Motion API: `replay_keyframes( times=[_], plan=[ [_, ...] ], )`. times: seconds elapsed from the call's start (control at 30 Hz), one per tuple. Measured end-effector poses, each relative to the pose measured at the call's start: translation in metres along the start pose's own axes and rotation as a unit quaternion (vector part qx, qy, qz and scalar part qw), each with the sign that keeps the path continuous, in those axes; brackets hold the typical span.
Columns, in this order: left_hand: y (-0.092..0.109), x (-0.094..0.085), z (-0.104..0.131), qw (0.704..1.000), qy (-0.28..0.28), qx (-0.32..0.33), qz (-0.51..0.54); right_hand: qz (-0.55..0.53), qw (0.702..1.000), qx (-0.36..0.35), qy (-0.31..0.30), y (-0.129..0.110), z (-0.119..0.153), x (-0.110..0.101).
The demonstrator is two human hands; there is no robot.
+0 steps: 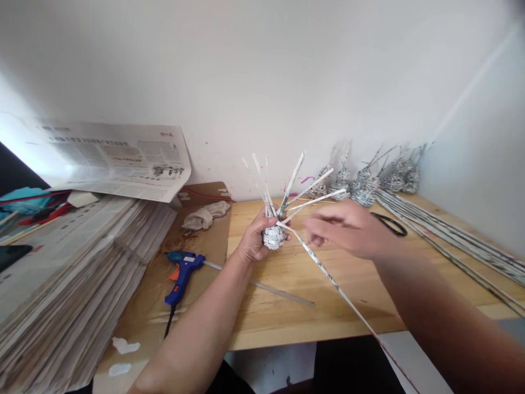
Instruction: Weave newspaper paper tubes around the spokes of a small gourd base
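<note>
My left hand (255, 239) is wrapped round a small rounded piece woven from newspaper tubes (274, 238), held above the table. Several rolled paper spokes (294, 178) stick up and fan out from its top. A long newspaper tube (324, 270) leaves the woven piece near my left thumb and slants down to the right, past the table's front edge. To the right of the spokes, my right hand (344, 227) is in the air, blurred by motion. Its fingers look loosely bent and apart, with nothing visible in them.
A blue glue gun (182, 278) lies on cardboard (213, 241) beside a glue stick (283, 294) and a cloth glove (205, 215). Stacked newspapers (123, 241) rise at left. Several woven pieces (363, 186), paper tubes (451, 241) and black-handled scissors (391, 224) are at right.
</note>
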State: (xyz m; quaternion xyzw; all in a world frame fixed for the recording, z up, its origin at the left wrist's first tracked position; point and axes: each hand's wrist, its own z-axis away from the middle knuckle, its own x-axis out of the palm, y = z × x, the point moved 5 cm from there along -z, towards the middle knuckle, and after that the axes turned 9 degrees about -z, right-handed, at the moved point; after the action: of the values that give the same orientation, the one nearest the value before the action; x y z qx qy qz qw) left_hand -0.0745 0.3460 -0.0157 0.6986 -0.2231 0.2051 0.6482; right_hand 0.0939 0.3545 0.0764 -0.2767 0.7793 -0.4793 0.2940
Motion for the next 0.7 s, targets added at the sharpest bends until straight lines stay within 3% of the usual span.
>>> replay_keyframes(
  times=[0.07, 0.13, 0.23, 0.3, 0.4, 0.7],
  plan=[
    [0.000, -0.001, -0.001, 1.000, 0.015, -0.002, -0.007, -0.035, 0.992, 0.108, -0.055, 0.031, -0.015, 0.010],
    [0.000, 0.001, -0.001, 1.000, 0.015, 0.002, -0.023, -0.117, 0.981, 0.154, -0.018, 0.056, -0.023, 0.013],
    [0.000, 0.002, -0.002, 0.998, 0.009, 0.014, -0.054, -0.264, 0.949, 0.155, 0.070, 0.082, -0.025, 0.017],
    [-0.002, 0.002, -0.002, 0.997, 0.006, 0.018, -0.072, -0.337, 0.922, 0.165, 0.098, 0.093, -0.022, 0.020],
    [-0.005, 0.001, -0.002, 0.996, 0.004, 0.022, -0.091, -0.365, 0.910, 0.163, 0.107, 0.099, -0.018, 0.023],
    [0.000, 0.004, -0.001, 0.987, 0.061, 0.053, -0.139, -0.316, 0.938, 0.062, 0.130, 0.090, -0.019, 0.018]
  ],
)
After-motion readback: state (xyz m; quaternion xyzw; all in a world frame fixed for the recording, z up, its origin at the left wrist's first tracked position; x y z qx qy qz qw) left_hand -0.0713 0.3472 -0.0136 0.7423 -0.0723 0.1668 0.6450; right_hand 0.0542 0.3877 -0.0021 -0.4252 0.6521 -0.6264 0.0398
